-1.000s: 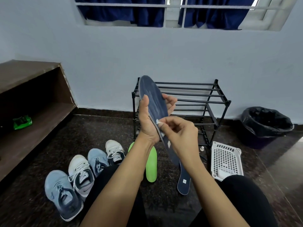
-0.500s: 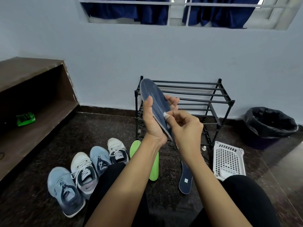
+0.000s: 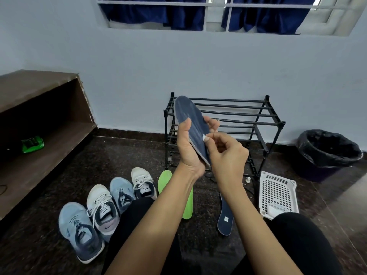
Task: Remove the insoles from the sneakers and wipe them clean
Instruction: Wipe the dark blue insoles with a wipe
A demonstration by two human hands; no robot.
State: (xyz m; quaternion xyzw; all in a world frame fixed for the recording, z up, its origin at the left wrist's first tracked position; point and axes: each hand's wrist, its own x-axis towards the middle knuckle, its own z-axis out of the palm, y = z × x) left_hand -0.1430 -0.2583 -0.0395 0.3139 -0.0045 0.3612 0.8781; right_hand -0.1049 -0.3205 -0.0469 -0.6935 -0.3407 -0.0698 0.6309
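Insole (image 3: pixel 187 118) gripped upright in my left hand (image 3: pixel 186 153); right hand (image 3: pixel 228 155) pinches white bit (image 3: pixel 205 138) against it. Wiping step, I'd say. Next: rub along the face.

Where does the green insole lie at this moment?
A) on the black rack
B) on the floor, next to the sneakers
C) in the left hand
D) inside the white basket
B: the green insole lies flat on the dark floor, between the sneakers and a navy insole.
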